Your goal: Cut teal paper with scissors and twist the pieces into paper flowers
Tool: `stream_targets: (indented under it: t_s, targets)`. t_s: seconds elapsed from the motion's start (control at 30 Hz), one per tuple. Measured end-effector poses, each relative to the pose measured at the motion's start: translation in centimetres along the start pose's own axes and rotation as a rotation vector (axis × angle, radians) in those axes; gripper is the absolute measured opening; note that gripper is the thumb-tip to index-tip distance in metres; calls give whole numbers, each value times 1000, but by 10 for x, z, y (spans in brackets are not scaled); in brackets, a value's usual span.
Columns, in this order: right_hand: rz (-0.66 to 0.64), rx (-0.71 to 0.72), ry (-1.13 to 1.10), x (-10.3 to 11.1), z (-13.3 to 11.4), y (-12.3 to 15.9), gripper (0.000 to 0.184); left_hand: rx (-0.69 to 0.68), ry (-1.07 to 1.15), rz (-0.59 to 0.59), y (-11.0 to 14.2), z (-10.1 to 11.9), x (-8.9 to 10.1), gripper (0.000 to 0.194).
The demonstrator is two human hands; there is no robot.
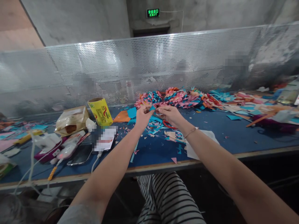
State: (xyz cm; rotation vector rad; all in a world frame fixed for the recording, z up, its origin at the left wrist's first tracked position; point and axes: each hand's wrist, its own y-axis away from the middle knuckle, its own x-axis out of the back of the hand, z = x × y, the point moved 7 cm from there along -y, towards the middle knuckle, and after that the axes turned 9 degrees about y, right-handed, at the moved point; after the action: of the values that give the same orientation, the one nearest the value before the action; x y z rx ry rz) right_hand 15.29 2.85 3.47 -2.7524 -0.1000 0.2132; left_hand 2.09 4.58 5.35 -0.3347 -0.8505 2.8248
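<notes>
Above the middle of the blue table, my left hand point(143, 115) pinches a small piece of blue paper point(152, 108). My right hand point(172, 115) is closed in a pinch close to the paper's right side; what its fingertips hold is too small to make out. A red loop, like a scissors handle point(168, 125), shows just below my right hand, and I cannot tell whether it touches the hand. Under both hands lie blue paper scraps point(155, 123). Blue and orange sheets point(122, 116) are left of my left hand. Behind are bunches of pink, orange and blue paper strips point(175, 96).
A perforated metal screen point(105, 65) borders the table's back. To the left stand a yellow-labelled roll point(100, 112), a plastic-wrapped package point(71, 119) and a phone point(106, 140) with a cable. White paper point(203, 138) overlaps the front edge point(149, 168). More strips point(252, 104) spread right.
</notes>
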Motion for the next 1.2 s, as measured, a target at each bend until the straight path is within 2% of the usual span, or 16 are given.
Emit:
stream_targets:
  t_s: [0.53,0.77,1.07,1.2]
  targets:
    - [-11,7,29,2,3,-1,30,-14,-36,14,3,10,-3,18]
    - [-30,-8,25,-2,1,2,30,1,-18,20,1,1,-1,19]
    - [87,17,123,11,2,-6,33,126,49,-42,2,-14,-9,22]
    - [92,1,161,12,4,-7,32,157,93,-21,3,-17,-7,28]
